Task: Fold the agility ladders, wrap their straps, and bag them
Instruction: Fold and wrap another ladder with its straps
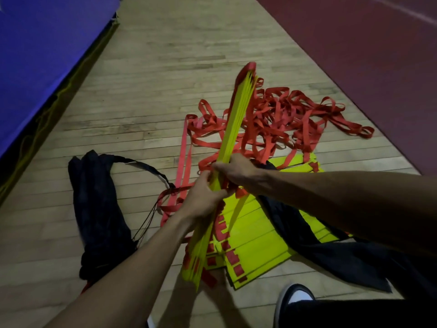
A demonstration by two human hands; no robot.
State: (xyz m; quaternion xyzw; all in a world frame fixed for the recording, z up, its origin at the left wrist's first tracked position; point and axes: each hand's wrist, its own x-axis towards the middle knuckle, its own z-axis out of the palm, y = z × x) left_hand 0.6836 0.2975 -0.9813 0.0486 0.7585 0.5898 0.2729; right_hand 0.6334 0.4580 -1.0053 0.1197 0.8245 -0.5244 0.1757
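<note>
Head view: left hand (201, 200) and right hand (234, 170) both grip the rung stack (233, 119) at mid-length, held on edge above the wood floor (153, 67). Red straps (288, 114) lie tangled on the floor just behind it. Second ladder (257, 233) lies flat underneath, partly on a dark bag (343, 252). Another bag (99, 209) lies left. Shoe (295, 297) bottom right.

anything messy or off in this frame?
Yes: the red straps lie in a loose tangle on the wood floor beyond the bundle of yellow rungs that the left hand and right hand grip. A second stack of rungs lies fanned out, not squared.
</note>
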